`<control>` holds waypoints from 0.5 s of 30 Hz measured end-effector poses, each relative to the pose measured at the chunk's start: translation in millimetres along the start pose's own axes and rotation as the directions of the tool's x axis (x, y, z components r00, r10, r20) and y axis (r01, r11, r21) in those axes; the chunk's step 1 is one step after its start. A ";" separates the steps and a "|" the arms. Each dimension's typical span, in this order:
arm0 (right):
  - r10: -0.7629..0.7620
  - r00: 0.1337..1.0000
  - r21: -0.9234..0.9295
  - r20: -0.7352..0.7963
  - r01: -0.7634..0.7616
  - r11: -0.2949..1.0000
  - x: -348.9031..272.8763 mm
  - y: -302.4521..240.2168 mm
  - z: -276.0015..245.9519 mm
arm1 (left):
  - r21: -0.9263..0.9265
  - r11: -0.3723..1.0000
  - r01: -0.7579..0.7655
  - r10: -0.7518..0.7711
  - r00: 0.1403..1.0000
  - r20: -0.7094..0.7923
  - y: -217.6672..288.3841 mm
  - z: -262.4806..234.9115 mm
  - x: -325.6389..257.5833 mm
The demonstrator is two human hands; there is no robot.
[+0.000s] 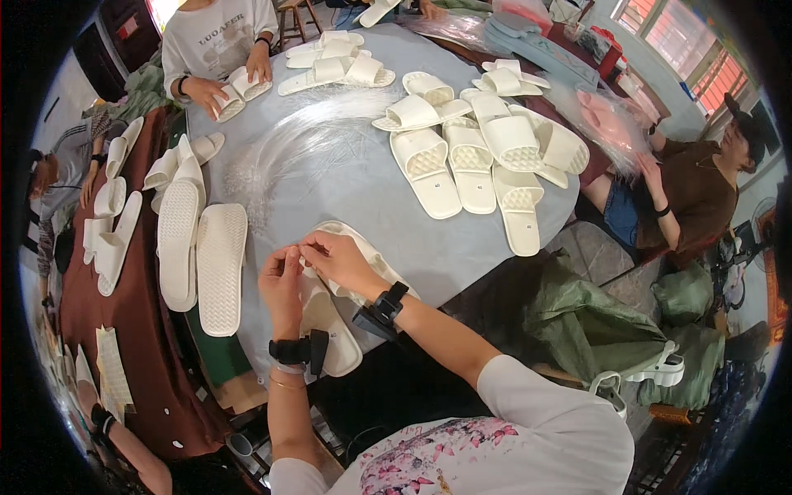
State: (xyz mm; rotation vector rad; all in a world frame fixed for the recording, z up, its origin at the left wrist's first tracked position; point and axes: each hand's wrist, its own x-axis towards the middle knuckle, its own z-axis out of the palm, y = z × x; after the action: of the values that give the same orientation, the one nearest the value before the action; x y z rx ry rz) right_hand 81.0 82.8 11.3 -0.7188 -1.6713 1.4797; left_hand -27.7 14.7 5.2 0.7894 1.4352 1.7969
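My left hand (281,286) and my right hand (338,261) meet fingertip to fingertip above a pair of cream slide sandals at the table's near edge. Both are pinched closed; whatever lies between the fingers is too small to make out. Of that pair, the left sandal (332,340) shows its heel end below my wrists, and the right sandal (381,266) is partly covered by my right hand. Just left of them, two sandals lie sole up, the nearer a sandal (223,268) with a textured bottom. Clear thin plastic strands (285,140) fan across the table beyond my hands.
Grey cloth covers the table (346,173). A heap of cream sandals (470,157) sits at right, with another group (338,62) at the far side. Across the table a person's hands (223,91) touch sandals. Another person (685,181) sits at right near green sacks (594,313).
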 end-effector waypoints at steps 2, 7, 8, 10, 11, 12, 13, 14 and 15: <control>0.008 1.000 0.004 0.009 -0.008 1.000 -0.7 -2.5 1.1 | -0.014 1.000 0.015 -0.015 1.000 0.025 -0.8 -3.9 0.7; 0.035 0.998 -0.023 0.044 -0.034 0.999 -0.5 -2.4 1.5 | -0.010 1.000 0.004 -0.005 0.998 -0.055 -8.9 -12.8 -0.7; 0.001 1.000 -0.053 0.029 0.001 0.999 -0.5 -1.9 4.8 | 0.010 1.000 -0.003 0.004 0.996 -0.086 -8.0 -15.9 -1.0; -0.031 0.999 -0.067 0.039 0.034 0.997 -0.2 0.5 5.1 | 0.093 0.995 -0.024 0.032 0.996 -0.086 -7.9 -11.9 1.7; -0.013 1.000 -0.090 0.011 0.014 0.996 0.1 1.7 4.7 | 0.175 0.984 -0.024 0.036 0.997 -0.064 -4.3 -11.3 2.0; 0.005 1.000 -0.114 -0.015 -0.007 0.993 0.3 2.7 4.6 | 0.174 0.985 -0.024 0.036 0.997 -0.066 -1.6 -6.8 1.3; 0.028 0.999 -0.095 -0.024 -0.030 0.995 0.7 4.1 2.4 | 0.168 0.985 -0.023 0.034 0.997 -0.063 -0.5 -1.2 0.6; 0.047 0.998 -0.075 -0.030 -0.049 0.996 1.1 2.1 2.0 | 0.183 0.983 -0.025 0.043 0.995 -0.093 -0.1 -0.6 -0.1; 0.045 0.999 -0.060 -0.002 -0.045 0.997 0.1 -0.5 2.6 | 0.107 0.994 -0.021 0.031 0.995 -0.090 -1.9 -1.7 -0.1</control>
State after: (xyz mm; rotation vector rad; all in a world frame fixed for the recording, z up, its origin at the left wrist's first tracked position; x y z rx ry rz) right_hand 78.8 81.4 11.8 -0.7943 -1.7157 1.4656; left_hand -28.7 13.9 3.0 0.7915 1.5972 1.8095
